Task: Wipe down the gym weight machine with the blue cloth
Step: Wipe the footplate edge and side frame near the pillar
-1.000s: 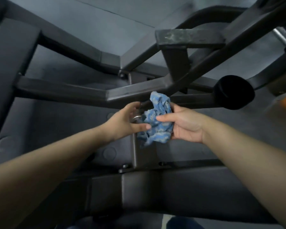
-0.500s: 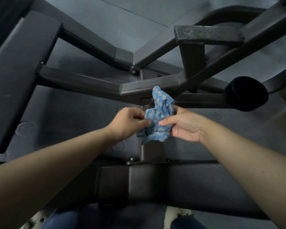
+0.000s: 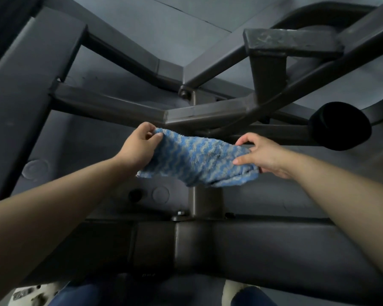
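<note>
Two hands on one rag: my left hand (image 3: 139, 146) pinches one end of the blue cloth (image 3: 197, 160) between thumb and fingers, and my right hand (image 3: 261, 155) pinches the other end, so the cloth hangs stretched between them in the air. It sits just below the angled frame bar (image 3: 192, 113) of the weight machine and in front of the upright post (image 3: 206, 202), not pressed against either as far as I can see.

What worries me is the grip. Both holds are at the very edges (fingertips only, nothing wrapped round), so if I drag the cloth hard along the bar one end may slip free and drop onto the floor (image 3: 97, 151) under the frame, where it would pick up dirt. The lower edge sags and bunches near my right hand; a loose fold like that could snag on the bolt (image 3: 180, 214) at the foot of the post or catch at the weld where the bars meet.

Reaching in between the bars also puts my knuckles close to hard steel corners, and the black round pad (image 3: 339, 125) sits near my right wrist, so a wide sweep to that side might knock into it.
</note>
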A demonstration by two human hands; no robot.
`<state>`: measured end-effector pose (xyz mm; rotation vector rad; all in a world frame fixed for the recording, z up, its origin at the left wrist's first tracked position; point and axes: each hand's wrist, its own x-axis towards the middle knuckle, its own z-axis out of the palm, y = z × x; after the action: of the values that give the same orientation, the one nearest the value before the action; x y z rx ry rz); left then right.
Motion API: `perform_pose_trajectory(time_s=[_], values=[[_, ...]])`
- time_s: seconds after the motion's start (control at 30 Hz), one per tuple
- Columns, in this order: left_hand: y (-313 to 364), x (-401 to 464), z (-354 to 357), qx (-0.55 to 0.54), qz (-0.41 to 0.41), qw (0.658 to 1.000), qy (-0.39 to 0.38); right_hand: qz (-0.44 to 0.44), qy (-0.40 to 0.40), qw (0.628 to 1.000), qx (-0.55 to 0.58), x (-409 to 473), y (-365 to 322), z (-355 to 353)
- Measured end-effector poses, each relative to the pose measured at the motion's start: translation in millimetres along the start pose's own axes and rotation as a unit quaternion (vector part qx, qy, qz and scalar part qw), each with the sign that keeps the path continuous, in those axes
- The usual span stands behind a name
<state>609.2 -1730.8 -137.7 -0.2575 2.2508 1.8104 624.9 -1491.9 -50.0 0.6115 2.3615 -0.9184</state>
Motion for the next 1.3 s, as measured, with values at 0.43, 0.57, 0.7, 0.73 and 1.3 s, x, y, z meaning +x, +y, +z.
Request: perform_pose_trajectory(time_s=[0.43, 0.57, 0.7, 0.73, 1.3], values=[[13.9, -16.7, 30.1, 0.014, 0.154, 0.978, -0.141, 0.068, -0.064, 0.983, 0.160, -8.1, -27.9, 32.0], [13.1, -26.4, 38.2, 0.026, 0.153, 0.969, -0.192, 0.079, -0.109, 0.930, 0.342, -12.5, -45.5, 40.0], [9.2, -22.4, 33.2, 0.058, 0.161, 0.976, -0.131, 0.070, -0.080, 0.963, 0.249, -14.1, -47.0, 37.2], [8.9, -20.1, 29.8, 0.038, 0.141, 0.979, -0.146, 0.053, -0.026, 0.985, 0.162, -9.9, -42.9, 33.0], [18.9, 3.9, 31.9, 0.146, 0.106, 0.949, -0.260, -0.196, -0.090, 0.952, -0.216, 28.9, -2.9, 33.4]])
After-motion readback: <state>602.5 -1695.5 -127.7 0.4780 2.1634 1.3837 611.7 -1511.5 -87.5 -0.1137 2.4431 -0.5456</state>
